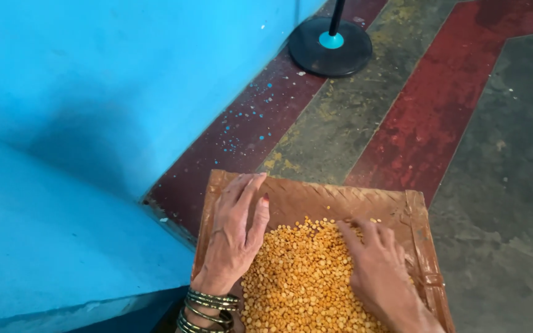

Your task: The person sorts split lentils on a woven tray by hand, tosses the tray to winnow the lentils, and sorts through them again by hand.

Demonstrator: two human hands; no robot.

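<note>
Hands (235,231) (380,271) flat on lentils (297,277)

1. The left hand (232,237) is bare, with a stack of thin dark metallic bangles (208,311) at the wrist.
2. Its thumbnail wears dark red polish.
3. The right hand (380,271) is bare, with no ring, bangle or sleeve in view.

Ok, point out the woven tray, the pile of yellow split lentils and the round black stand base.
woven tray (316,198): head view, bare far wall of the tray.
yellow split lentils (303,277): head view, middle of the pile.
round black stand base (316,54): head view, flat disc left of the pole.
</note>
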